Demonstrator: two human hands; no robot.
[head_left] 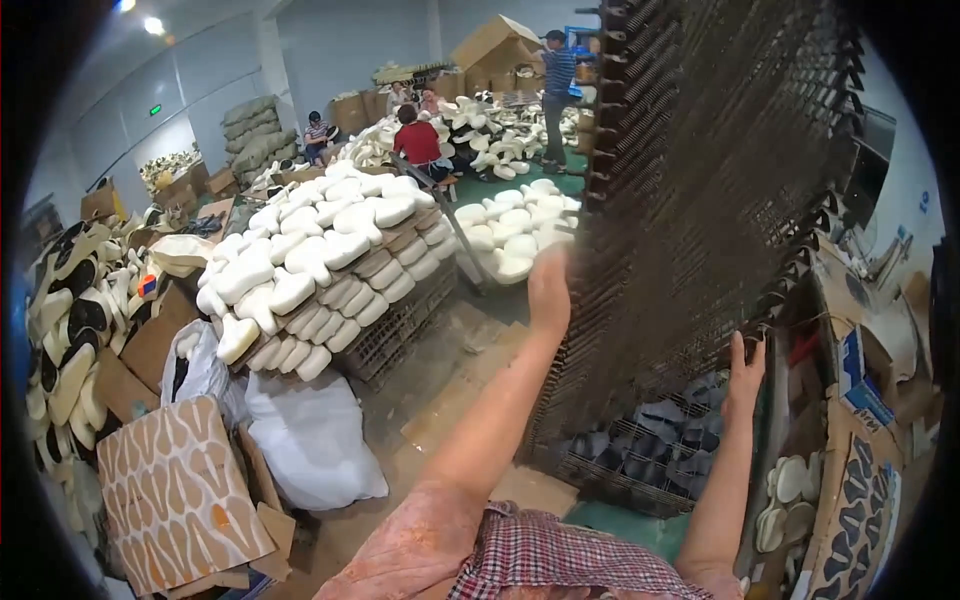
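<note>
A large dark wire mesh rack [700, 170] stands steeply tilted in front of me, with rows of small spikes along its sides; parts of it are smeared by motion. My left hand [550, 290] is at its left edge, seeming to grip it, with the fingertips partly hidden there. Near its lower right edge is my right hand [743, 378], fingers stretched upward and apart; whether it touches the rack is unclear. Below, dark pieces [655, 440] lie on a lower mesh rack [625, 480].
White foam-like pieces [320, 220] are piled on stacked racks to the left. A white sack [310, 440] and patterned cardboard [185, 490] lie nearer. Boxes [850, 380] and pale pieces [785, 500] line the right. Farther off, a person in red [418, 142] sits and another person [558, 95] stands.
</note>
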